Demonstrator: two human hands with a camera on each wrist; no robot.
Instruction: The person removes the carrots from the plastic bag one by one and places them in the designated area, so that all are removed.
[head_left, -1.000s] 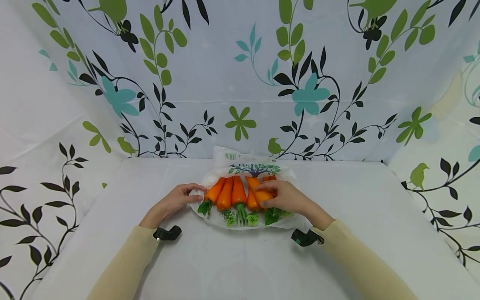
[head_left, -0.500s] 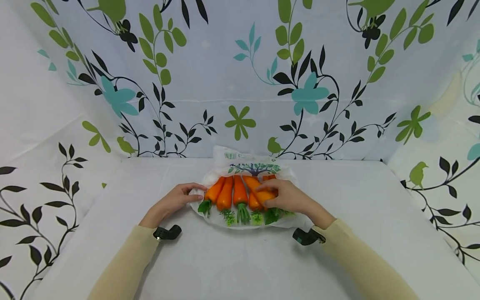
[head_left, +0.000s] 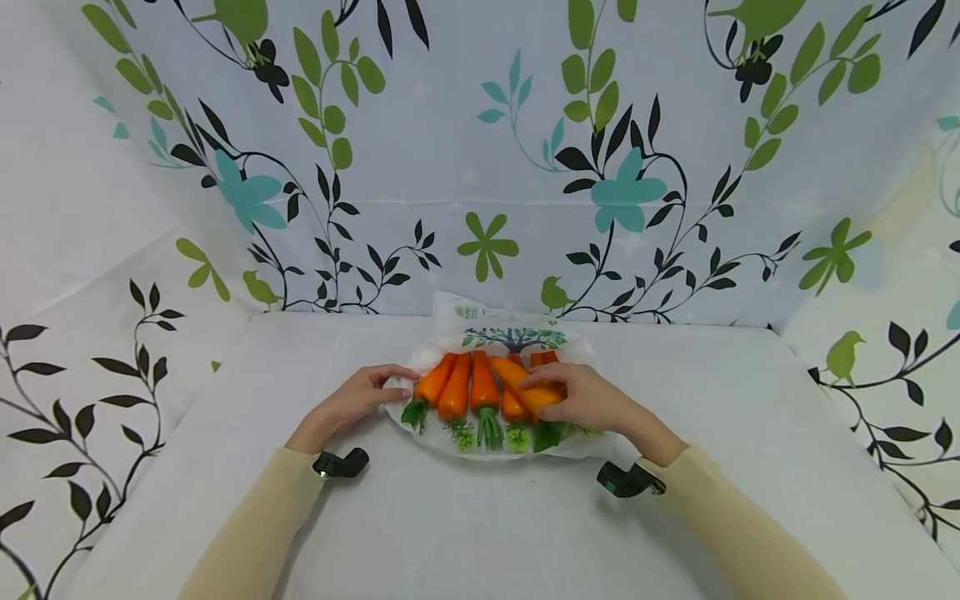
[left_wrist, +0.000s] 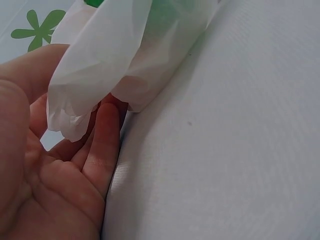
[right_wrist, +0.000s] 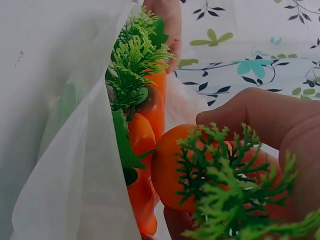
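A white plastic bag with a printed tree lies at the back of the table. Several orange carrots with green tops, artificial in look, are fanned out side by side on it. My left hand holds the bag's left edge; in the left wrist view the thumb is on one side of the white plastic and the fingers on the other. At the right end of the row, my right hand grips a carrot between thumb and fingers, its feathery greens hanging toward the wrist.
The white table stretches toward me and to both sides. A patterned cloth with leaves and birds hangs behind its back edge. Dark wrist cameras sit on both forearms.
My right hand has shifted slightly to the right with its carrot, which now slants across the others. The middle carrot has moved slightly right. The left hand stays at the bag's edge.
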